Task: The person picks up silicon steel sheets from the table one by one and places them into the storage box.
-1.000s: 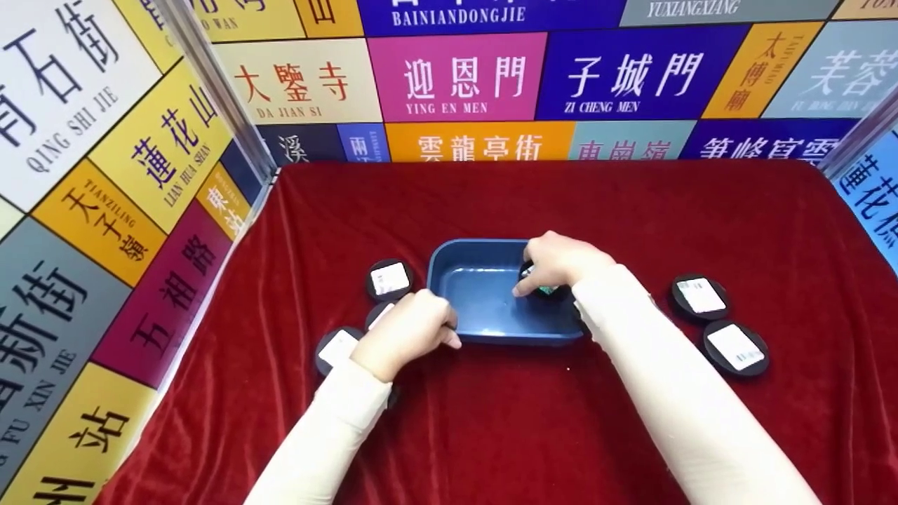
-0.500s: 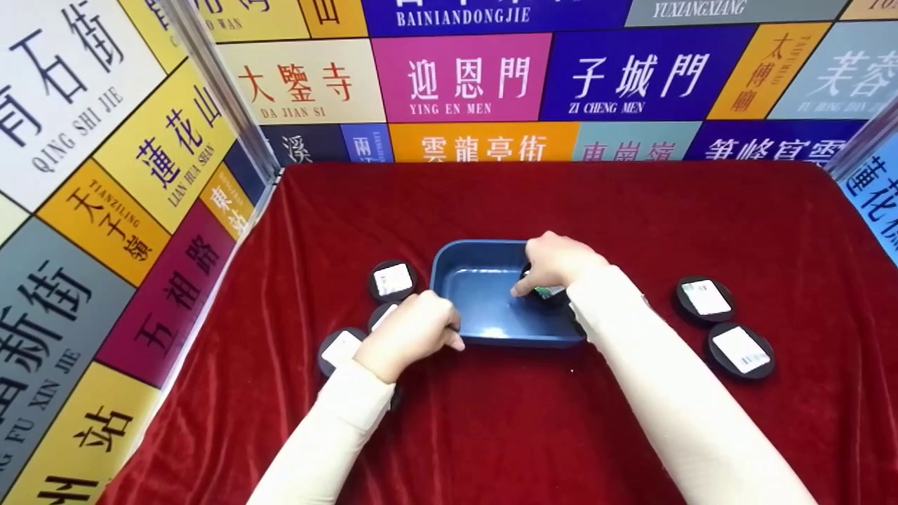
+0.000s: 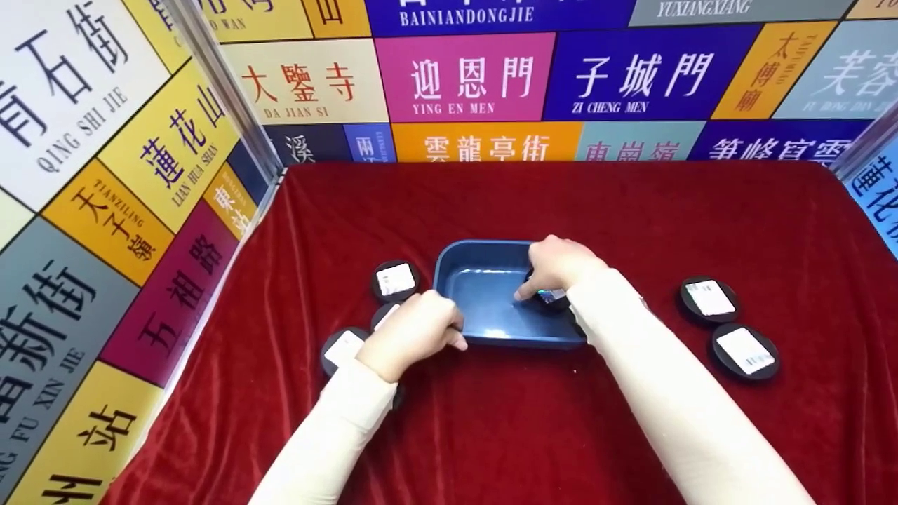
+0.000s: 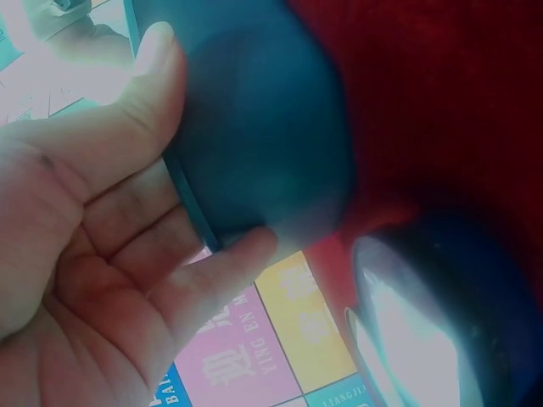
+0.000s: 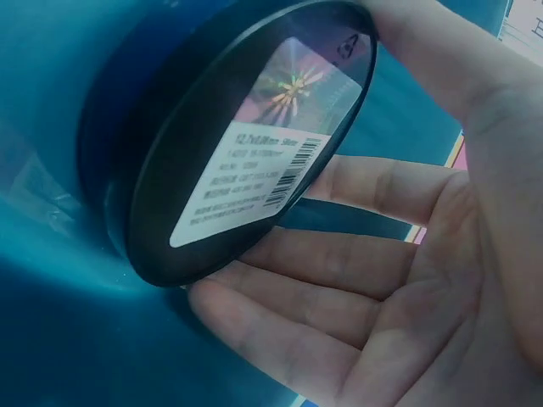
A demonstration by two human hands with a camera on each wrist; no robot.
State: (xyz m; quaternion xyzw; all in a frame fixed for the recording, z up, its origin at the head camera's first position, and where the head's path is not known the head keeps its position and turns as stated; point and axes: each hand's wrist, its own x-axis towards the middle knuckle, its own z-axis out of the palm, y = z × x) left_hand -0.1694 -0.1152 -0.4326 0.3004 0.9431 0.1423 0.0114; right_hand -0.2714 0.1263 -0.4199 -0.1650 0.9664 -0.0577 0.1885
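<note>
My left hand (image 3: 421, 319) grips the near-left rim of a blue rectangular container (image 3: 484, 308). In the left wrist view, the thumb lies at the rim and the fingers reach along the container's wall (image 4: 263, 127). My right hand (image 3: 561, 265) reaches into the container's right side, holding a black round disc (image 5: 191, 161). The right wrist view shows the disc tilted, with thumb and fingers at its edge. On it are a white barcode label (image 5: 246, 178) and a shiny hologram patch. In the head view, most of this disc is hidden by the hand.
Left of the container lie black discs with white labels: one at the back (image 3: 395, 280), another nearer (image 3: 344, 347), and one partly under my left hand. Two more discs (image 3: 710, 299) lie to the right. Red cloth (image 3: 505, 428) covers the table; sign-covered panels (image 3: 463, 77) stand behind and left.
Both hands keep their places at the container. The head view has shifted slightly, and the sheen on the held disc has changed from green to bluish.
</note>
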